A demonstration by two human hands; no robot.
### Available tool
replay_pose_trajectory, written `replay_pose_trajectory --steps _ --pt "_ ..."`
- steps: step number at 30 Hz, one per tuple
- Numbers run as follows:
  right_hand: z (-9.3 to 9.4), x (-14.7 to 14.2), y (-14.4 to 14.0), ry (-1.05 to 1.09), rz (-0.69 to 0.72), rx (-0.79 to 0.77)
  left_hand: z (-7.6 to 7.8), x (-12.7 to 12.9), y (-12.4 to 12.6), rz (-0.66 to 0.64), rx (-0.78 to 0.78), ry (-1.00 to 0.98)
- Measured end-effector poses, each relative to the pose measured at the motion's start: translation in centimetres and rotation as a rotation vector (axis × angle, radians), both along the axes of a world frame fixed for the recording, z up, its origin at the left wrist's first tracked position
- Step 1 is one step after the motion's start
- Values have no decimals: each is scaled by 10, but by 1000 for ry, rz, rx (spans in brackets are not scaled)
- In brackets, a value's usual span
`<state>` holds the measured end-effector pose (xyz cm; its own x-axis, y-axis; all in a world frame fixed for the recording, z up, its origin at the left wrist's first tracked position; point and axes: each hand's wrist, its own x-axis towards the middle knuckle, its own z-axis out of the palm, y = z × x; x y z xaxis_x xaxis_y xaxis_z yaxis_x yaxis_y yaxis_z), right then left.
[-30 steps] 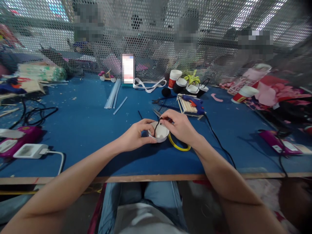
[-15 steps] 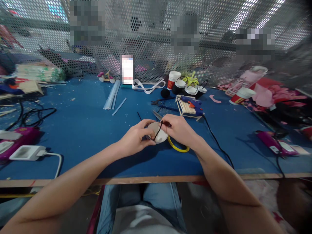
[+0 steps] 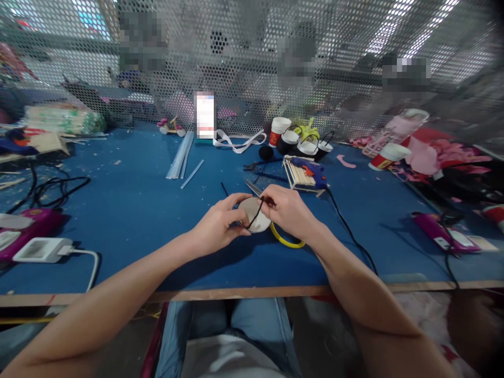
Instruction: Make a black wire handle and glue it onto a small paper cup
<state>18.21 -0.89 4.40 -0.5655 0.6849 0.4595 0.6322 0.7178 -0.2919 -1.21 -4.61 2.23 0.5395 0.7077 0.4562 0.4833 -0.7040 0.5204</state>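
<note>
My left hand (image 3: pixel 220 223) grips the near left side of a small white paper cup (image 3: pixel 252 211) held just above the blue table (image 3: pixel 137 210). My right hand (image 3: pixel 289 210) pinches a thin black strand (image 3: pixel 255 212) that crosses the cup's mouth, with the fingers at the cup's right rim. A yellow ring (image 3: pixel 289 240) lies on the table under my right wrist. Scissors (image 3: pixel 252 186) lie just beyond the cup.
Behind stand a blue glue gun (image 3: pixel 311 168) on a frame of wooden sticks (image 3: pixel 299 176), several black-handled cups (image 3: pixel 307 144), a red paper cup (image 3: pixel 388 156) and clear glue sticks (image 3: pixel 181 155). A white charger (image 3: pixel 41 249) and cables lie left; a purple device (image 3: pixel 444 231) lies right. Perforated metal screen behind.
The cup has tilted so its mouth faces me more, and the black strand now lies across it. Both hands stay together at the same spot.
</note>
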Motion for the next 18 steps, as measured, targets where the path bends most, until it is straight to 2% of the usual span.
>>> replay_pose_trajectory --steps 5,10,18 --pt "0 0 -1 13 -13 35 -1 -1 1 4 74 29" --pt "2 2 -1 -3 -12 -11 -3 -1 1 18 123 44" --pt "-1 0 -1 25 -29 1 1 1 -4 39 143 115"
